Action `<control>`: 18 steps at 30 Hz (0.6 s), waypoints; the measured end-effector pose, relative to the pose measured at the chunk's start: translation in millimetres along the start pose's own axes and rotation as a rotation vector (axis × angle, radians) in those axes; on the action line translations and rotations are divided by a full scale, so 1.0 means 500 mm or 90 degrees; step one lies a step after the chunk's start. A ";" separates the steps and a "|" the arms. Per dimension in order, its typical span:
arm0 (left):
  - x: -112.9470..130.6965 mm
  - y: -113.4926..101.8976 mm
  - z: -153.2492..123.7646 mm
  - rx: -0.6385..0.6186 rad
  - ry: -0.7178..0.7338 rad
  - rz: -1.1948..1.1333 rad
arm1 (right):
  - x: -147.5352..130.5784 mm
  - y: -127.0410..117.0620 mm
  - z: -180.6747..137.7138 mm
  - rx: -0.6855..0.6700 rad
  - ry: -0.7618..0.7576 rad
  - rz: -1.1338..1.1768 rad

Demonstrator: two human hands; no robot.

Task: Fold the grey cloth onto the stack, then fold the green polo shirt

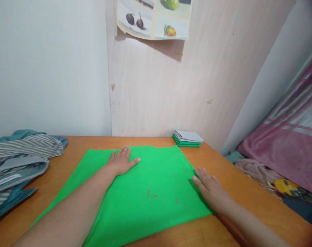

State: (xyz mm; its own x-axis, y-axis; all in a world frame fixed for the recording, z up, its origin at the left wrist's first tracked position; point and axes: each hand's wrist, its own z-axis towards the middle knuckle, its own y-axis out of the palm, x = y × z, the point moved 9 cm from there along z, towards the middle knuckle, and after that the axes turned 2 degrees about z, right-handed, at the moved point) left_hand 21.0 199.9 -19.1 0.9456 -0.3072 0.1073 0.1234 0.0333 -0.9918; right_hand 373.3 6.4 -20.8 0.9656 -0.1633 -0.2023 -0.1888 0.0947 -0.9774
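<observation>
A bright green cloth (150, 185) lies spread flat on the orange wooden table (238, 185). My left hand (122, 160) rests palm down on the cloth near its far edge, fingers stretched out flat. At the cloth's right edge lies my right hand (208, 187), also flat, its fingers over the border of the fabric. Neither hand holds anything.
A small stack of folded grey and green cloths (188, 138) sits at the table's far right corner by the wall. A heap of striped grey and teal garments (19, 161) covers the left side. Pink fabric and clutter (287, 154) lie to the right, beyond the table edge.
</observation>
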 end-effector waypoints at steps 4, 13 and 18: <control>-0.002 0.003 0.003 -0.002 -0.003 0.004 | 0.059 -0.001 -0.024 0.003 0.016 -0.074; 0.000 -0.001 0.000 -0.008 -0.005 0.002 | 0.021 -0.017 -0.030 0.021 -0.028 -0.087; 0.004 -0.004 -0.006 -0.008 -0.004 -0.002 | -0.016 -0.009 -0.007 -0.031 -0.031 -0.080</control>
State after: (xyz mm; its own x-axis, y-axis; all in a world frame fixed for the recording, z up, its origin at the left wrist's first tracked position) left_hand 21.5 196.3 -16.9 0.9470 -0.3016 0.1103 0.1222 0.0208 -0.9923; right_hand 365.6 3.7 -14.8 0.9896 -0.1222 -0.0761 -0.0732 0.0282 -0.9969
